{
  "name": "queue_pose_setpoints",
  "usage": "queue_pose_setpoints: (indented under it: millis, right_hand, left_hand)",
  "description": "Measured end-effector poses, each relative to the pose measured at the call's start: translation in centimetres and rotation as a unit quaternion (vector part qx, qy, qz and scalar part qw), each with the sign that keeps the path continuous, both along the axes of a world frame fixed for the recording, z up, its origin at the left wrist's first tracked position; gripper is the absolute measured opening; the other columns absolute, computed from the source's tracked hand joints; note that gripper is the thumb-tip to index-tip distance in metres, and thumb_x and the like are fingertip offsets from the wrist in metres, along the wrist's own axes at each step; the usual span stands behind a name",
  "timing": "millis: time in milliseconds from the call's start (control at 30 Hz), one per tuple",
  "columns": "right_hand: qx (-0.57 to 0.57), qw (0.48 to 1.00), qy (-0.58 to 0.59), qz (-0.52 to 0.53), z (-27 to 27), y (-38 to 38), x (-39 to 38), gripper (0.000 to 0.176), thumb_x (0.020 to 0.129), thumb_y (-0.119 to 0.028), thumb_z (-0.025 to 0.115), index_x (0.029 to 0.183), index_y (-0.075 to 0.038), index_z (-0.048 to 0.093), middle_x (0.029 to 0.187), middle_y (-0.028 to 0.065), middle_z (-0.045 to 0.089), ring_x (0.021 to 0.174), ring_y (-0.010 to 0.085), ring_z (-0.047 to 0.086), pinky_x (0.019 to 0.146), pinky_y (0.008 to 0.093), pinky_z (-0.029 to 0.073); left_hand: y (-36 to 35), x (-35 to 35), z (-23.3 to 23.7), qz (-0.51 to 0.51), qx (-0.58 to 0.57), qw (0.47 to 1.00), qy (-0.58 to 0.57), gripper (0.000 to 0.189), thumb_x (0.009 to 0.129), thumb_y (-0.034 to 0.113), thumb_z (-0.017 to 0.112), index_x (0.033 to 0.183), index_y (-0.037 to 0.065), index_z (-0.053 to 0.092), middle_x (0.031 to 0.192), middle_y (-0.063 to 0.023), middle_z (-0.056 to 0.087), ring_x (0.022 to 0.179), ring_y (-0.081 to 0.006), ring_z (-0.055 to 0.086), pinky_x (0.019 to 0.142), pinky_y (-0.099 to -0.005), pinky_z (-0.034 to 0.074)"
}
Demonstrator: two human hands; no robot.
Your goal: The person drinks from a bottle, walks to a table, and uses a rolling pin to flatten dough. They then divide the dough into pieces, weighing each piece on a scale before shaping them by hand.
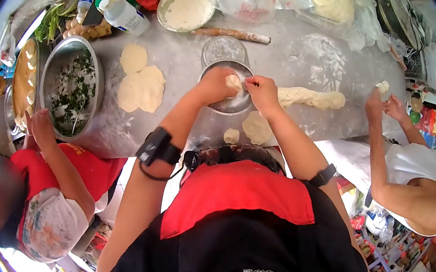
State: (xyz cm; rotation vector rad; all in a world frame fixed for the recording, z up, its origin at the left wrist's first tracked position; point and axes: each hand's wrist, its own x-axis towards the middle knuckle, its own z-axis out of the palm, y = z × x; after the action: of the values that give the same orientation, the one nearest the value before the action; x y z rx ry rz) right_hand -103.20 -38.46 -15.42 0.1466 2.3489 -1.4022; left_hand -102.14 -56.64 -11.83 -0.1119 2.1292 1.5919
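Note:
Over a small metal bowl (225, 108), my left hand (214, 87) is closed around a small lump of dough (233, 82). My right hand (263, 93) is beside it at the bowl's right rim, its thumb and fingertips pinched together close to the dough. What the pinch holds, if anything, is too small to make out. A long dough roll (315, 98) lies just right of my right hand. Below that hand are a flat dough round (257, 128) and a small dough piece (231, 136). Flat dough wrappers (142, 90) lie to the left of the bowl.
A large basin (100, 86) of chopped greens stands left, beside a tray (21, 65) of shaped dough pieces. Behind are a rolling pin (233, 34), a flour bowl (159, 12) and a white bottle (123, 17). Co-workers stand at both sides; the right one holds dough (382, 86).

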Motion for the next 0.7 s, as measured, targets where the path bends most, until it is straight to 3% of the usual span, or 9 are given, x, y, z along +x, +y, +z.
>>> queue_pose_setpoints:
  millis: [33,67,167,333,400,467,533,633,700]
  right_hand:
    - [0.007,1.000,0.016,-0.011,0.4,0.0,-0.4,0.019,0.078,-0.017,0.066,0.090,-0.002,0.071,0.078,0.0115,0.069,0.071,0.0209,0.066,0.068,0.0322,0.050]
    - [0.008,1.000,0.023,-0.017,0.9,0.0,-0.9,0.019,0.078,-0.017,0.066,0.089,-0.002,0.071,0.079,0.0115,0.069,0.071,0.0210,0.066,0.068,0.0321,0.050]
    - [0.006,0.999,0.044,-0.026,1.4,-0.3,-2.2,0.019,0.078,-0.017,0.066,0.089,-0.002,0.071,0.079,0.0114,0.070,0.072,0.0217,0.065,0.069,0.0321,0.050]
    - [-0.040,0.999,0.018,-0.013,0.3,-2.1,-4.0,0.019,0.080,-0.017,0.065,0.092,-0.002,0.070,0.086,0.0121,0.069,0.077,0.0234,0.065,0.072,0.0323,0.049]
    - [0.105,0.958,0.267,0.007,0.5,-2.3,-3.6,0.018,0.081,-0.015,0.064,0.093,-0.003,0.069,0.091,0.0124,0.068,0.081,0.0221,0.064,0.074,0.0325,0.048]
    - [0.047,0.954,0.293,0.042,2.5,-3.1,-2.7,0.016,0.082,-0.015,0.064,0.093,-0.003,0.068,0.094,0.0127,0.067,0.084,0.0206,0.063,0.075,0.0327,0.048]
    - [-0.205,0.971,0.089,0.082,4.9,-3.9,-0.9,0.014,0.082,-0.014,0.064,0.091,-0.004,0.068,0.095,0.0129,0.065,0.087,0.0188,0.061,0.076,0.0329,0.047]
    - [-0.232,0.963,-0.083,0.108,7.0,-3.9,0.1,0.012,0.082,-0.014,0.065,0.083,-0.003,0.065,0.087,0.0087,0.065,0.087,0.0144,0.059,0.077,0.0318,0.047]
    - [-0.214,0.972,-0.012,0.093,6.7,-3.9,0.2,0.012,0.080,-0.011,0.068,0.079,-0.001,0.061,0.079,0.0036,0.063,0.077,0.0098,0.059,0.072,0.0274,0.048]
  left_hand:
    - [-0.6,0.1,1.6,-0.010,0.134,0.983,-0.121,0.031,0.072,0.000,0.063,0.102,0.002,0.061,0.102,-0.0108,0.063,0.087,-0.0238,0.063,0.073,-0.0347,0.051]
    - [-1.6,1.1,1.7,0.043,0.294,0.946,-0.129,0.031,0.073,0.001,0.065,0.104,0.005,0.060,0.104,-0.0081,0.062,0.086,-0.0191,0.062,0.070,-0.0295,0.051]
    - [-3.5,2.5,1.4,0.200,0.591,0.777,-0.085,0.034,0.073,0.005,0.067,0.106,0.006,0.059,0.104,-0.0099,0.062,0.090,-0.0217,0.062,0.073,-0.0312,0.052]
    - [-4.3,3.7,-0.5,0.263,0.703,0.651,-0.115,0.023,0.085,0.013,0.060,0.108,0.010,0.057,0.112,-0.0128,0.061,0.108,-0.0303,0.059,0.079,-0.0382,0.054]
    - [-4.3,4.1,-1.3,0.316,0.622,0.706,-0.121,0.024,0.085,0.012,0.059,0.109,0.010,0.056,0.113,-0.0132,0.060,0.109,-0.0310,0.058,0.082,-0.0392,0.054]
    - [-2.7,3.9,-0.1,0.327,0.577,0.743,-0.093,0.032,0.088,0.017,0.053,0.118,0.006,0.054,0.126,-0.0149,0.055,0.119,-0.0291,0.051,0.095,-0.0421,0.046]
    - [-0.9,3.4,0.4,0.299,0.619,0.720,-0.094,0.038,0.090,0.022,0.050,0.124,0.006,0.052,0.129,-0.0164,0.051,0.122,-0.0289,0.048,0.100,-0.0430,0.041]
    - [1.1,2.3,2.2,0.356,0.547,0.747,-0.123,0.046,0.093,0.034,0.046,0.130,0.006,0.049,0.128,-0.0154,0.050,0.122,-0.0255,0.045,0.103,-0.0418,0.035]
    - [2.0,1.5,2.7,0.431,0.437,0.779,-0.130,0.046,0.092,0.038,0.051,0.124,0.005,0.052,0.116,-0.0111,0.058,0.114,-0.0231,0.051,0.099,-0.0385,0.039]
